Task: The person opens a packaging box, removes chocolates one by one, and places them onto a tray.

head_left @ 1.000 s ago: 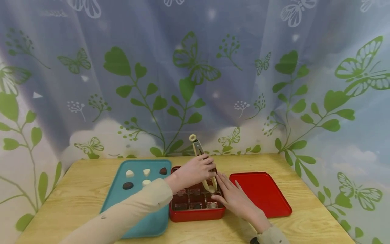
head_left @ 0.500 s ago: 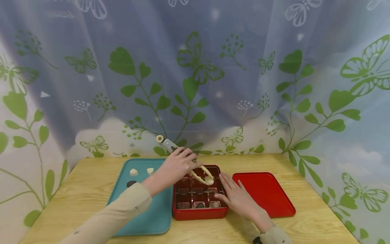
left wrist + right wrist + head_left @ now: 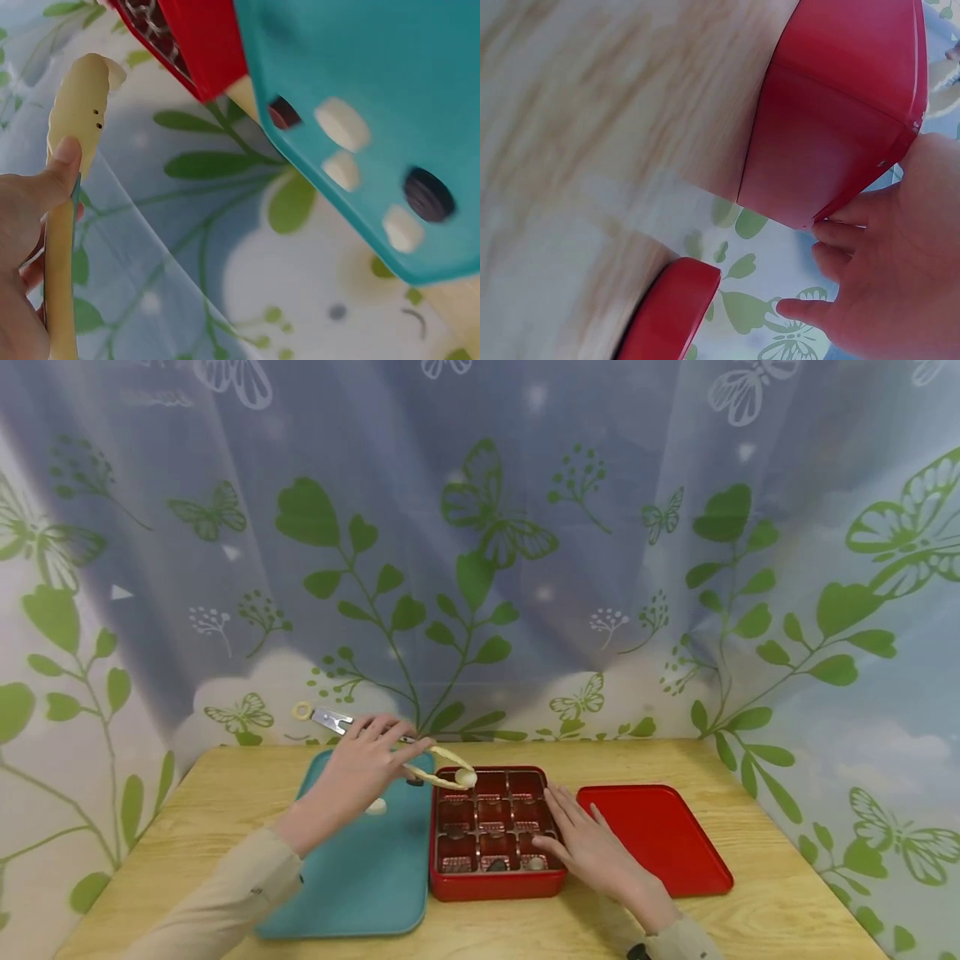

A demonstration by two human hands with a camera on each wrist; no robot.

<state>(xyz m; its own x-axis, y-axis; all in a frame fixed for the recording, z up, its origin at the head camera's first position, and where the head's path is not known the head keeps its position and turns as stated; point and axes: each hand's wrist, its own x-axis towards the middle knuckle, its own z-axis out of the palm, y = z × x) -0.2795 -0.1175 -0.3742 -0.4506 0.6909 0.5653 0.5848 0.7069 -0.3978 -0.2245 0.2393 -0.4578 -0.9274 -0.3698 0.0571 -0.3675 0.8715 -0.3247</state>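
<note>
My left hand (image 3: pixel 363 772) grips cream-coloured tongs (image 3: pixel 452 756) with a metal section near the ring end. Between the tong tips is a round white piece, probably chocolate (image 3: pixel 466 777), held over the back left corner of a red box (image 3: pixel 498 886). In the left wrist view, my thumb lies along the tongs (image 3: pixel 79 105). My right hand (image 3: pixel 596 852) rests against the box's right edge, fingers extended. A dark piece (image 3: pixel 497 865) sits in the front middle compartment and a pale one (image 3: pixel 535 863) in the front right.
Left of the box lies a teal tray (image 3: pixel 352 893) bearing white pieces (image 3: pixel 343 124) and dark pieces (image 3: pixel 429 194), partly hidden by my left hand in the head view. A red lid (image 3: pixel 660 839) lies to the right. A patterned curtain (image 3: pixel 480 610) hangs behind the table.
My left hand has carried the tongs and white piece leftward, from the box's right column to above its back left corner. The right hand stays at the box's right edge.
</note>
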